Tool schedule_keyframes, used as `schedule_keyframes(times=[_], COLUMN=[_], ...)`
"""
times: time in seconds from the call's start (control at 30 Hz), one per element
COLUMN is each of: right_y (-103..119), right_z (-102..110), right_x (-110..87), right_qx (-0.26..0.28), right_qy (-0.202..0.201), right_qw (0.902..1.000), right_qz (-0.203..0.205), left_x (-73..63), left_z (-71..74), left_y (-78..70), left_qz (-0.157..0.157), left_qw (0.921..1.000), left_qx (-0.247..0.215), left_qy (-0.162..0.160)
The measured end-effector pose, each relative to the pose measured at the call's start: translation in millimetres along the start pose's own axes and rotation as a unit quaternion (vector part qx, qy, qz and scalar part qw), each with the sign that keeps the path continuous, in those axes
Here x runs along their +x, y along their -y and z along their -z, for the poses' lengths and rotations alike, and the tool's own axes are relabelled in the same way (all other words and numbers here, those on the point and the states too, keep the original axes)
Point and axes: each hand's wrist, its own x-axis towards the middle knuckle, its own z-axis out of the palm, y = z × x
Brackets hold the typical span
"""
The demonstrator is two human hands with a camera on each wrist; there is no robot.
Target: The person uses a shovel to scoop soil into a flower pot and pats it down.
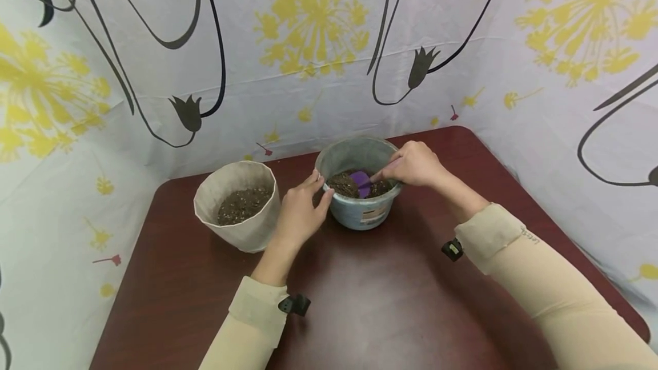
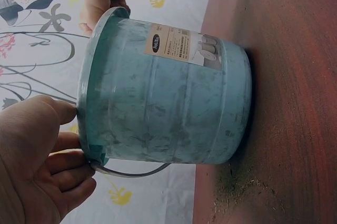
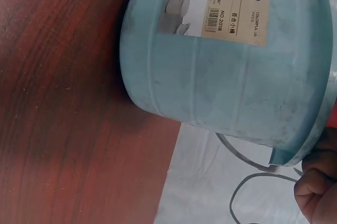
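Note:
In the head view, a light blue bucket [image 1: 354, 216] with a paper label stands upright on the table, dark soil [image 1: 341, 184] inside. My right hand [image 1: 417, 164] grips the handle of a purple trowel [image 1: 361, 183], whose blade is down in the bucket's soil. At the bucket's left side, my left hand [image 1: 303, 210] holds the rim with fingers and thumb. In the left wrist view, the thumb and fingers of the left hand [image 2: 42, 155] meet the rim near the wire handle [image 2: 131, 173]. The right wrist view shows the right hand [image 3: 318, 182] partly, by the rim; the trowel's blade is hidden there.
A whitish pot [image 1: 257, 230], partly filled with soil, stands left of the bucket beside my left hand. Dark red table [image 1: 360, 301] lies beneath both. Patterned cloth [image 1: 308, 101] hangs behind and at the sides. Soil crumbs [image 2: 247, 195] lie near the bucket's base.

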Motion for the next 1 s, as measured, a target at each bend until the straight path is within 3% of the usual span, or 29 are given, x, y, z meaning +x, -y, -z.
schedule_keyframes(times=[0.2, 0.57, 0.83, 1.0], right_y=[-2.9, -13.0, -21.5, -25.4], right_z=[0.1, 5.8, 9.6, 14.0], right_x=[-1.9, -6.8, -12.3, -16.3], right_qx=[0.035, 0.115, 0.228, 0.261], right_qy=[-0.014, 0.013, 0.039, 0.036], right_qw=[0.9993, 0.9932, 0.9729, 0.9647], right_qz=[0.002, 0.005, 0.0, -0.01], left_x=[0.6, -0.1, -0.6, -0.5], left_z=[-0.4, -0.9, 0.2, 0.0], left_y=[-0.4, 0.4, 0.0, 0.7], left_qz=[-0.004, 0.004, 0.007, -0.003], left_qw=[1.0, 1.0, 0.9997, 0.9995], left_qx=[0.001, 0.007, 0.021, 0.03], left_qy=[-0.005, -0.002, 0.004, 0.001])
